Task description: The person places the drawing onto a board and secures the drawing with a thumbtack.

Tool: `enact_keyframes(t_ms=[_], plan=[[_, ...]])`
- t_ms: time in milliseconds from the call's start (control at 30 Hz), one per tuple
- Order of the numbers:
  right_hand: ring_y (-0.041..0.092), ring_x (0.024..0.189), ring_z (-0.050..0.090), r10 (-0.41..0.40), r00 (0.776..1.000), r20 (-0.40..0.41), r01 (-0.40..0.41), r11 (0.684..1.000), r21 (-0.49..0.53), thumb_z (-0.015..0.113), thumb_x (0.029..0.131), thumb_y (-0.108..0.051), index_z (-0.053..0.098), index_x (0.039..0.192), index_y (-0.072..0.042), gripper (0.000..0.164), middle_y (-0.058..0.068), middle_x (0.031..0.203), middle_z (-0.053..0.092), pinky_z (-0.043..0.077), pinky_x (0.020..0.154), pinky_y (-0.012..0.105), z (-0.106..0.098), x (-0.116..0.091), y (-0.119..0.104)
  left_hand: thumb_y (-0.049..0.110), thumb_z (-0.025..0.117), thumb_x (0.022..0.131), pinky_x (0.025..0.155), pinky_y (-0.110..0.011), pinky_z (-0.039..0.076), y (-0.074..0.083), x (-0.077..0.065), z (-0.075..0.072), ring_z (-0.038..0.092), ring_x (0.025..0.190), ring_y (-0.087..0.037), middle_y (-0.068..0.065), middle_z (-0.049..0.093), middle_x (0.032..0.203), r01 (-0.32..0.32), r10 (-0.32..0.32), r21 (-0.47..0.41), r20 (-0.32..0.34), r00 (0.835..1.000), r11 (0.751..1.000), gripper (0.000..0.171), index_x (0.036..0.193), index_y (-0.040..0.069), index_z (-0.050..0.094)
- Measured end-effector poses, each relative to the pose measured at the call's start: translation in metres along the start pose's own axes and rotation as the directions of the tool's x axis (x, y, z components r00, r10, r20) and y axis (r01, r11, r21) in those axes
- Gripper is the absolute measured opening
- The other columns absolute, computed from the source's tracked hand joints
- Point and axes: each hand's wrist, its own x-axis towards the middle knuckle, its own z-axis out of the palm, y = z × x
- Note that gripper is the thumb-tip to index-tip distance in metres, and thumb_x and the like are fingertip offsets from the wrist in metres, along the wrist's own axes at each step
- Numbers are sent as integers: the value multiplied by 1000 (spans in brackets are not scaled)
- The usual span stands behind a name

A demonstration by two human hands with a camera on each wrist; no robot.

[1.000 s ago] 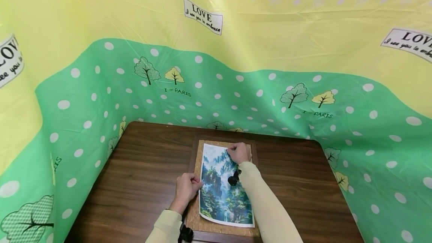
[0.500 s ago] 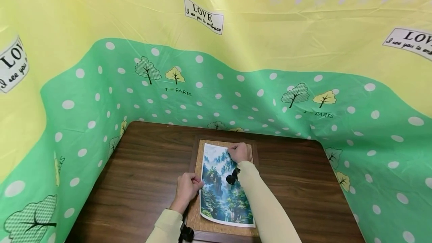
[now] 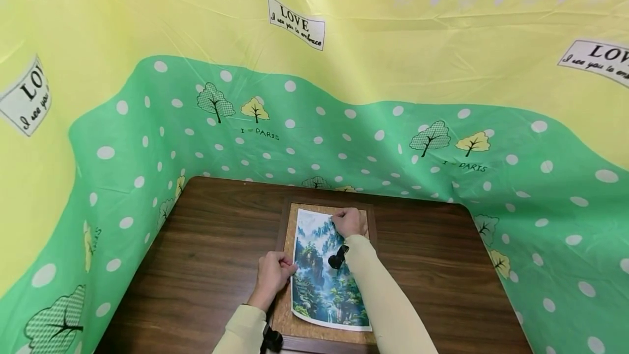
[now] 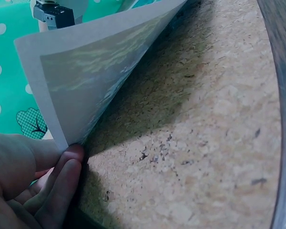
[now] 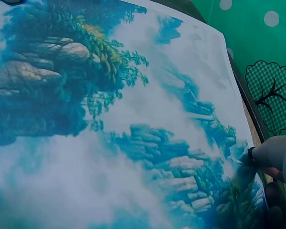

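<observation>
A printed landscape picture (image 3: 321,283) of misty mountains and waterfalls lies over a framed corkboard (image 3: 355,336). My left hand (image 3: 272,276) pinches the picture's left edge between thumb and fingers; in the left wrist view the paper (image 4: 86,86) bends up there, clear of the cork (image 4: 205,138). My right hand (image 3: 350,222) is at the picture's top right part, fingers curled. In the right wrist view that hand (image 5: 279,164) holds a small black pushpin (image 5: 251,152) at a fingertip, right at the paper's edge. The picture's top right corner is hidden behind this hand.
The corkboard's dark frame (image 3: 284,225) rests on a dark wood-grain table (image 3: 206,234). A green and yellow patterned curtain (image 3: 314,141) encloses the table's back and both sides. A black wrist camera (image 3: 337,258) on the right arm overlaps the picture.
Both hands stay at the same places on the picture. The right wrist and its camera have shifted very slightly left. The curtain at the left has swayed a little.
</observation>
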Motion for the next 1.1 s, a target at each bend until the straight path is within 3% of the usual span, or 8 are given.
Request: enact_keyframes(t_ms=[133, 467, 767, 1100], plan=[[27, 75, 58, 13, 1000, -20, -13, 1000, 22, 70, 90, -24, 72, 67, -17, 24, 1, 65, 64, 33, 102, 60, 3, 0, 0, 12, 83, 82, 51, -25, 48, 0, 1, -1, 55, 48, -6, 8, 60, 58, 16, -16, -3, 10, 1000, 1000, 22, 66, 16, 68], [35, 99, 54, 9, 999, -54, -7, 999, 40, 72, 90, -24, 74, 77, -16, 15, 6, 85, 69, 25, 108, 61, 6, -1, -1, 12, 83, 82, 52, -26, 48, 1, 1, -1, 54, 48, -6, 8, 60, 57, 18, -18, -3, 11, 1000, 1000, 22, 66, 16, 69], [36, 100, 53, -9, 998, -67, 12, 999, 40, 73, 89, -24, 73, 78, -15, 15, 8, 89, 67, 27, 107, 61, 6, -3, -2, 11, 83, 81, 51, -25, 48, 0, 1, 0, 55, 46, -6, 7, 60, 57, 11, -11, -13, 2, 1000, 1000, 21, 66, 15, 68], [31, 95, 55, -45, 998, -49, 44, 999, -15, 70, 92, -29, 73, 84, -17, 14, 5, 92, 66, 35, 95, 56, 5, -1, 4, 11, 82, 82, 52, -25, 49, 0, 2, 0, 56, 45, -5, 8, 60, 57, 16, -15, -18, 13, 1000, 1000, 21, 66, 15, 68]])
